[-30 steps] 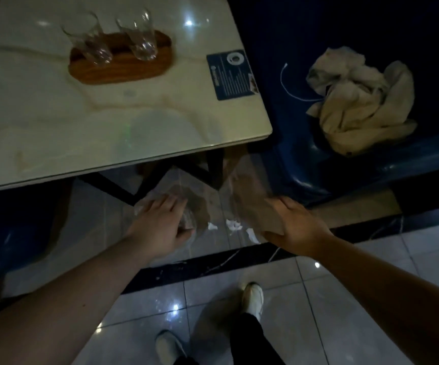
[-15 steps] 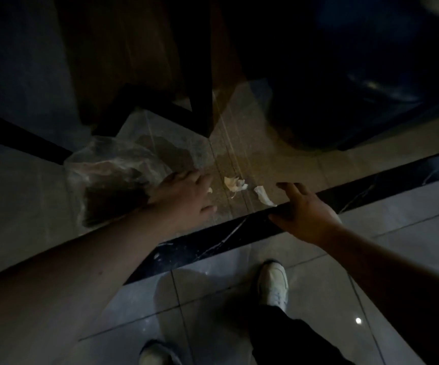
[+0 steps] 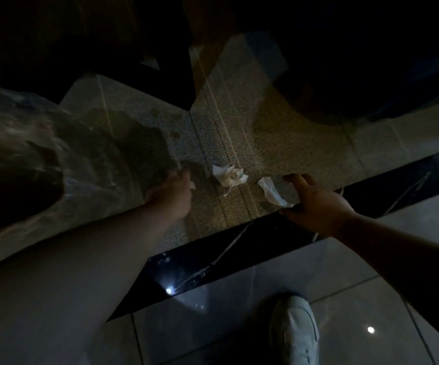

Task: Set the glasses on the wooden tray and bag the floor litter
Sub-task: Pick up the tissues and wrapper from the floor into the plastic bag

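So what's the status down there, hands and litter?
Left hand grips clear plastic bag. Right hand open, fingers beside flat paper scrap. Crumpled tissue on floor between hands. Nothing blocking.

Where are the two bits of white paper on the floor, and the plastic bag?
Crumpled paper (image 3: pixel 229 175), head view, its middle.
Flat paper scrap (image 3: pixel 272 192), head view, its middle.
Plastic bag (image 3: pixel 55 143), head view, its clear side wall.

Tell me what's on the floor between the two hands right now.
In the head view, a crumpled tissue and a flatter paper scrap lie between the left hand, which holds the plastic bag, and the open right hand.
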